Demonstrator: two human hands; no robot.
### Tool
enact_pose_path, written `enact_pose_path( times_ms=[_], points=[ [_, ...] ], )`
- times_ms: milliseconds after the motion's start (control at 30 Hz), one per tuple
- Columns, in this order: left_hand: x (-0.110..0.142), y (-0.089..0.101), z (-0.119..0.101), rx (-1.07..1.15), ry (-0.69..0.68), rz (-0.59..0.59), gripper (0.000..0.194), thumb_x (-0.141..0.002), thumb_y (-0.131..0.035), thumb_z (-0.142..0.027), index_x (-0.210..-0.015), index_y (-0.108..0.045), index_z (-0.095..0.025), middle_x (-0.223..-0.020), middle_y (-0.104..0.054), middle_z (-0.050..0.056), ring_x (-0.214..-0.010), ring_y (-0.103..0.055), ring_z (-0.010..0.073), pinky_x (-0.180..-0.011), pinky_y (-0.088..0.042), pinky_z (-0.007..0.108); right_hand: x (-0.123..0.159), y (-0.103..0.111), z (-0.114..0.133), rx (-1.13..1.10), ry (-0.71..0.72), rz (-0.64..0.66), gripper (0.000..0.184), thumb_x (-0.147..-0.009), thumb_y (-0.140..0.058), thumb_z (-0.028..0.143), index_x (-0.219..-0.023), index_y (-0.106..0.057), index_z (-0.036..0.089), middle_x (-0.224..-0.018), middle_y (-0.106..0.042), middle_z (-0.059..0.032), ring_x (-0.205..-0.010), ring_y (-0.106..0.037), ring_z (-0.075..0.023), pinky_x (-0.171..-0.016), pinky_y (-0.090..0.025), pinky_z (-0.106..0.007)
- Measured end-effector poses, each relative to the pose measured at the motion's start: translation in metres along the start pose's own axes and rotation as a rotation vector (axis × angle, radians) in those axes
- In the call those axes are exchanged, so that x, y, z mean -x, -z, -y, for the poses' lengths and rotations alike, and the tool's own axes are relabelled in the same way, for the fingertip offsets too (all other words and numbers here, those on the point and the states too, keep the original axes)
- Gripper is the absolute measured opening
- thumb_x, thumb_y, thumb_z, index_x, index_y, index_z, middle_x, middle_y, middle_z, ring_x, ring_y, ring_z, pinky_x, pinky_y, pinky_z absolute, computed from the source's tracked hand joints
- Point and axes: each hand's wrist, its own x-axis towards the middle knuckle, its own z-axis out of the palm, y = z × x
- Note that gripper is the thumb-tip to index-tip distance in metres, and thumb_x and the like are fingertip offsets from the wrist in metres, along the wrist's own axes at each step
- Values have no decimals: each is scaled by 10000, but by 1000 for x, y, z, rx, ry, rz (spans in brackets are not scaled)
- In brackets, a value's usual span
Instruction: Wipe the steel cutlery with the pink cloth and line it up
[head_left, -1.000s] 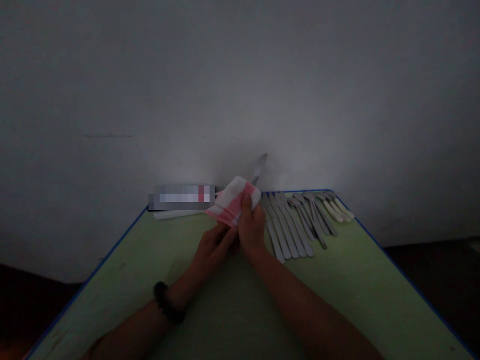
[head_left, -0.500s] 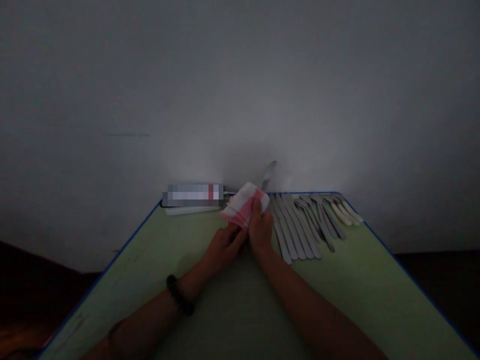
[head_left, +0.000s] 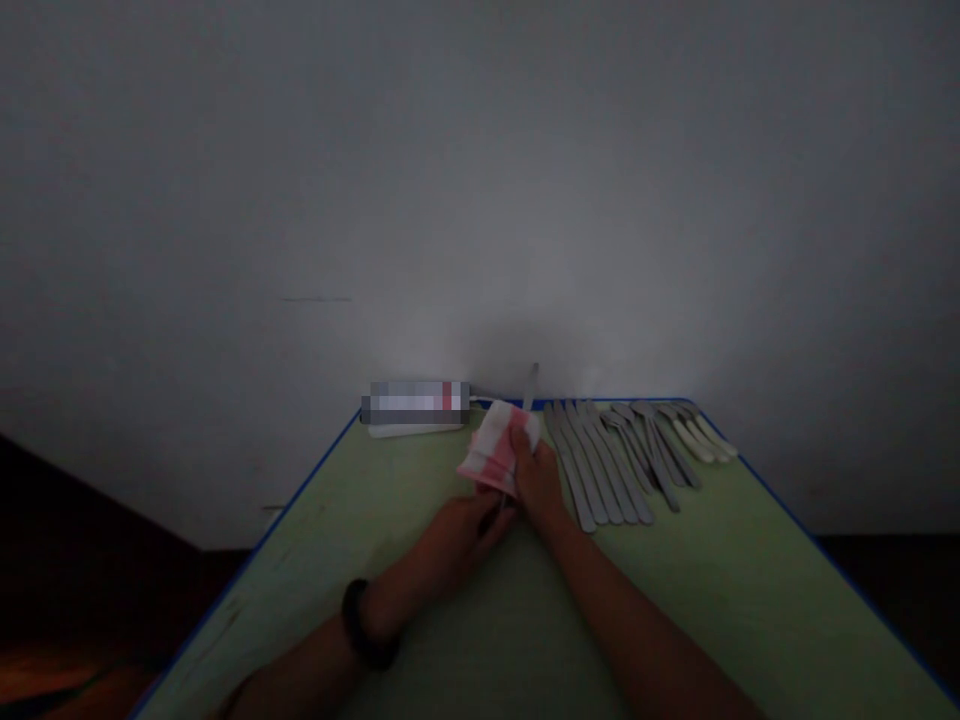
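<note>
A table knife (head_left: 532, 386) points up and away, its blade tip showing above a pink-and-white cloth (head_left: 496, 442) folded around its middle. My right hand (head_left: 538, 482) is closed on the cloth, thumb on top, with the knife inside. My left hand (head_left: 480, 515), below the cloth, is closed around the lower end of the knife, mostly hidden by its fingers. Several table knives (head_left: 600, 470) lie side by side just right of my right hand. Beyond them rest several metal spoons or forks (head_left: 651, 440), then several pieces with cream handles (head_left: 701, 440).
The green table (head_left: 315, 600) has a blue edge and stands against a grey wall (head_left: 480, 200). At its back left lies a blurred-out box-like object (head_left: 416, 403) over a white strip (head_left: 416, 430), with a thin white cable at its right.
The cloth and both hands have come lower and closer to me, and less of the knife blade shows above the cloth. The whole view has shifted slightly.
</note>
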Motion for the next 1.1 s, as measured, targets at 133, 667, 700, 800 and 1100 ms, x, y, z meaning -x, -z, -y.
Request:
enact_pose_path(
  times_ms=[133, 667, 700, 800, 1100],
  points=[
    [26, 3, -3, -532, -89, 65, 253, -873, -388, -250, -767, -602, -167, -656, -643, 49, -618, -597, 172, -603, -419, 267, -2, -1, -3, -40, -24, 1, 458, -807, -424, 583, -623, -523, 175, -562, -508, 11, -539, -445, -131, -496, -310, -243],
    [19, 7, 3, -98, 216, 39, 281, -836, -467, -332, -1046, -578, -180, -809, -702, 41, -695, -640, 191, -611, -416, 263, 10, -18, 2, -248, -203, -113, 576, -776, -365, 689, -681, -583, 164, -635, -612, -41, -593, -536, -167, -530, -380, -265],
    [17, 9, 5, -45, 229, 42, 265, -842, -469, -371, -965, -594, -173, -800, -703, 44, -687, -638, 188, -605, -416, 257, 14, -20, 4, -257, -221, -104, 575, -776, -369, 688, -688, -586, 163, -643, -615, -44, -598, -540, -167, -530, -385, -264],
    [13, 13, 10, 154, 249, 62, 300, -829, -498, -448, -860, -591, -165, -830, -715, 48, -720, -649, 182, -621, -432, 238, 22, -25, 7, -263, -256, -69, 558, -770, -397, 681, -711, -589, 161, -662, -611, -44, -615, -544, -164, -537, -397, -256],
    [13, 14, 5, 303, 264, 97, 344, -805, -521, -466, -828, -630, -141, -795, -709, 49, -723, -642, 200, -616, -467, 250, 24, -27, 6, -398, -247, -36, 407, -754, -484, 538, -675, -602, 156, -607, -607, -19, -574, -553, -154, -549, -430, -256]
  ],
)
